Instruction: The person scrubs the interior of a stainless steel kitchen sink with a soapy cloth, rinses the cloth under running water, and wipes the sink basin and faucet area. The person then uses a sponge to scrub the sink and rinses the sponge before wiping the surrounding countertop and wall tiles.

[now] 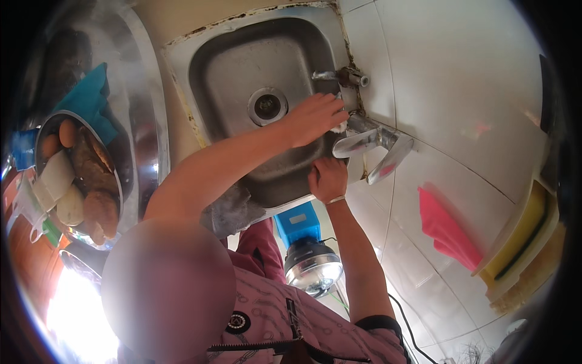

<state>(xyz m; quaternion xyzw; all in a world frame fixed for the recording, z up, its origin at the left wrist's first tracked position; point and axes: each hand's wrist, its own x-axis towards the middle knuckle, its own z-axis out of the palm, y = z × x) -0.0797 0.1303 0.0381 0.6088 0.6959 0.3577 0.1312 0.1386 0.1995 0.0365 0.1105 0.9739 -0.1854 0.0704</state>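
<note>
My left hand reaches across the stainless steel sink to its right edge. Its fingers are closed over a small white, crumpled thing, perhaps a cloth, mostly hidden under the hand. The base of the lever tap is just right of these fingers. My right hand rests with bent fingers inside the sink's near right corner, below the tap's lever. Its palm is hidden. A short metal spout with a worn fitting stands above my left hand. The drain shows left of it.
A wet grey cloth lies on the near sink edge. At left, a metal bowl holds eggs and root vegetables beside a teal cloth. A pink cloth hangs on the tiled wall by a yellow sponge. A blue-and-metal appliance stands below.
</note>
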